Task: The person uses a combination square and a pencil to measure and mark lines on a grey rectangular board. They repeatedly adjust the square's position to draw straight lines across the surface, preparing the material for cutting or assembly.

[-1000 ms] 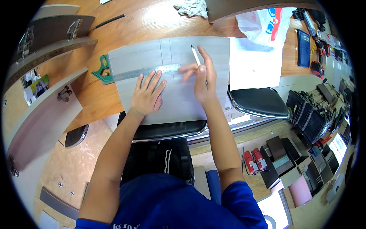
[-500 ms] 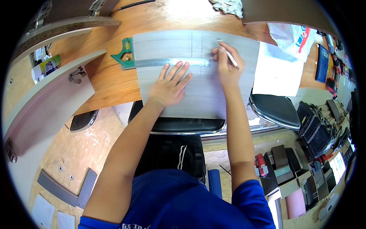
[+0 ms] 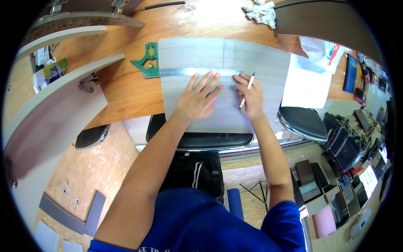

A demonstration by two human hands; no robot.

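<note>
A grey board [image 3: 197,113] lies on the wooden table, with thin lines drawn across its far part. A combination square with a green head [image 3: 152,61] hooks over the board's left edge, and its steel blade [image 3: 184,72] lies across the board. My left hand [image 3: 198,98] rests open, its fingertips at the blade's near edge and the palm on the board. In my right hand [image 3: 253,101] a white pen [image 3: 247,91] is held slantwise between the fingers, black at both ends. The right fingertips are at the blade's right end.
White paper [image 3: 308,84] and a plastic bag [image 3: 321,52] lie right of the board. Crumpled tissue [image 3: 261,14] and a dark pen [image 3: 163,5] are at the far side. Cabinet panels with hinges [image 3: 54,117] stand at left. Black stools [image 3: 303,123] are under the near edge.
My right hand has come down and toward me from above the board to the blade's right end, and the pen has turned in its fingers. My left hand stays by the blade. The view has shifted slightly.
</note>
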